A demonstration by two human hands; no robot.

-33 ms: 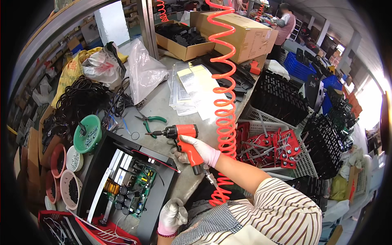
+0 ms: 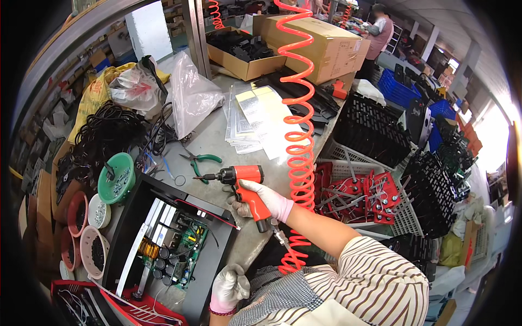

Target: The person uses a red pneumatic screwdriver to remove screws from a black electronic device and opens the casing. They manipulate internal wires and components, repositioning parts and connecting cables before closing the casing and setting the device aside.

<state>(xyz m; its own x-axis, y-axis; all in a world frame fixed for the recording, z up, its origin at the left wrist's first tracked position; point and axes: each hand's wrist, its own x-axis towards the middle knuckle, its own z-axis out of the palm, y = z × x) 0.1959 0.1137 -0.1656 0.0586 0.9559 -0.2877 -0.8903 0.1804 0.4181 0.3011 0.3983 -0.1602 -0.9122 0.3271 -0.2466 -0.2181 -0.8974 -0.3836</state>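
Red and black, a smooth pistol-shaped power screwdriver (image 2: 247, 174) is held over the table (image 2: 206, 139), toward its near edge, the fingers of the gloved right hand (image 2: 272, 201) clamped around its handle. Glossy orange hose (image 2: 302, 187) coils beside it. The left hand (image 2: 231, 289), fingers curled, is beside the flat-sided black case (image 2: 207, 266); whether it grips anything I cannot tell.
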